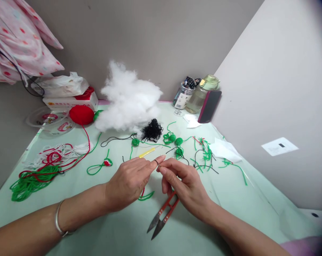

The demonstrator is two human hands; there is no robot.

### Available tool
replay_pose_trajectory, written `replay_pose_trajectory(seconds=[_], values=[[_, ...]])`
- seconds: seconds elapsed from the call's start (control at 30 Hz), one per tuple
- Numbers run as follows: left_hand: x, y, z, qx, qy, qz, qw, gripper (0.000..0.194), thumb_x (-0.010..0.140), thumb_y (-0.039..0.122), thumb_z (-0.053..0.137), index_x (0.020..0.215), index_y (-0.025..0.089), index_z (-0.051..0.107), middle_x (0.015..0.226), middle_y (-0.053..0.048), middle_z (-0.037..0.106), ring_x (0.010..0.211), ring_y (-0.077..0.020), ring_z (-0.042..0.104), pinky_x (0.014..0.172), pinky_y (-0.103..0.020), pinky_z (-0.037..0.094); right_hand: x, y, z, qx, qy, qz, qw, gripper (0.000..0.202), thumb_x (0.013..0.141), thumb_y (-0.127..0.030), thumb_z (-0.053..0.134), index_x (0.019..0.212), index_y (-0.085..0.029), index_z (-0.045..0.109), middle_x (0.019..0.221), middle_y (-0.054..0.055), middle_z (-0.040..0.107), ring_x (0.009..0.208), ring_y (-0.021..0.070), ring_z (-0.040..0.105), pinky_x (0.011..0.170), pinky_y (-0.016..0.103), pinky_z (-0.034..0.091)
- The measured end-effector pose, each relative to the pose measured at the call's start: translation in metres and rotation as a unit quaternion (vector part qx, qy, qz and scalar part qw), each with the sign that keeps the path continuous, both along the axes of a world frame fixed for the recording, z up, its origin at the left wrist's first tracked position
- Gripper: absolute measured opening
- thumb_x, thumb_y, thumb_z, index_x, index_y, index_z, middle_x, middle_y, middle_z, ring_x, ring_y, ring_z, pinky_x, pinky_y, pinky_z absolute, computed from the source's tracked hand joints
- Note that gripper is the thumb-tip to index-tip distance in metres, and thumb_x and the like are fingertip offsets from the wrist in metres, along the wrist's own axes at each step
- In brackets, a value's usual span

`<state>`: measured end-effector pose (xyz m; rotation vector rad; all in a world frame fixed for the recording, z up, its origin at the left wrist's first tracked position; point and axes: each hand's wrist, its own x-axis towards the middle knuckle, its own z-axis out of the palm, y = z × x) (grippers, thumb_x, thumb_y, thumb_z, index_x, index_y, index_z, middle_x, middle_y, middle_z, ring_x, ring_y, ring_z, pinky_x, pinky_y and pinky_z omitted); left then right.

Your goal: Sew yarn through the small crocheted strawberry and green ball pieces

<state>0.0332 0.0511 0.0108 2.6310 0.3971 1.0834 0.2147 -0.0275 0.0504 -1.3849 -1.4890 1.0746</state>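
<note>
My left hand (132,177) is closed, with a short loop of black thread (156,162) around a fingertip. Against it, the thumb and forefinger of my right hand (183,181) pinch where the thread runs in; a tiny thin piece there is too small to name. Orange-handled thread snips (163,215) lie beneath my right hand, blades toward me and handle ends hidden. I cannot tell whether its lower fingers touch them. Green and red yarn (146,196) shows below my left hand. Just beyond the hands lies a yellow stick-like tool (147,153).
White stuffing (128,99) and a black yarn tangle (152,130) lie behind. Small green crocheted balls (178,141) and yarn scraps (205,151) spread rightward. At left are a red yarn ball (81,115) and a green skein (35,183). A bottle (196,99) and phone (210,106) stand back right.
</note>
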Motion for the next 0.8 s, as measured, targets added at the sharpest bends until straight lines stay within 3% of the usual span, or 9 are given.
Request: replay_pose_trajectory(seconds=[0.2, 0.37, 0.6, 0.8], values=[[-0.001, -0.0003, 0.0005, -0.001, 0.008, -0.001, 1.0, 0.043, 0.098, 0.006, 0.04, 0.14, 0.008, 0.051, 0.075, -0.003, 0.068, 0.07, -0.0178, 0.065, 0.066, -0.032, 0.054, -0.0009, -0.0017, -0.0028, 0.057, -0.068, -0.006, 0.996, 0.02, 0.102, -0.027, 0.047, 0.093, -0.019, 0.063, 0.059, -0.004, 0.06, 0.049, 0.0072, 0.053, 0.053, 0.018, 0.045], [-0.0004, -0.0005, -0.0014, 0.013, 0.006, 0.007, 1.0, 0.044, 0.097, 0.005, 0.04, 0.14, 0.01, 0.05, 0.078, -0.004, 0.07, 0.071, -0.0175, 0.065, 0.066, -0.032, 0.054, -0.0011, -0.0017, -0.0025, 0.056, -0.093, -0.009, 0.994, 0.022, 0.103, -0.029, 0.046, 0.09, -0.019, 0.061, 0.059, -0.003, 0.06, 0.049, 0.0081, 0.051, 0.053, 0.021, 0.044], [-0.0003, 0.0008, 0.0057, 0.086, 0.024, 0.026, 0.996, 0.042, 0.097, 0.005, 0.039, 0.137, 0.005, 0.05, 0.072, -0.003, 0.068, 0.06, -0.0167, 0.06, 0.057, -0.031, 0.049, 0.0017, -0.0006, -0.0034, 0.066, -0.124, 0.003, 0.99, 0.022, 0.103, -0.028, 0.045, 0.091, -0.02, 0.061, 0.059, -0.003, 0.057, 0.05, 0.0089, 0.05, 0.054, 0.022, 0.042], [0.0028, -0.0007, 0.0075, 0.116, 0.062, 0.054, 0.99, 0.031, 0.097, 0.009, 0.043, 0.125, 0.006, 0.055, 0.074, -0.004, 0.068, 0.062, -0.019, 0.062, 0.057, -0.034, 0.05, 0.0052, 0.0059, 0.0018, -0.008, -0.063, 0.01, 0.998, 0.027, 0.103, -0.033, 0.047, 0.083, -0.019, 0.059, 0.056, -0.004, 0.057, 0.048, 0.0079, 0.047, 0.05, 0.021, 0.039]])
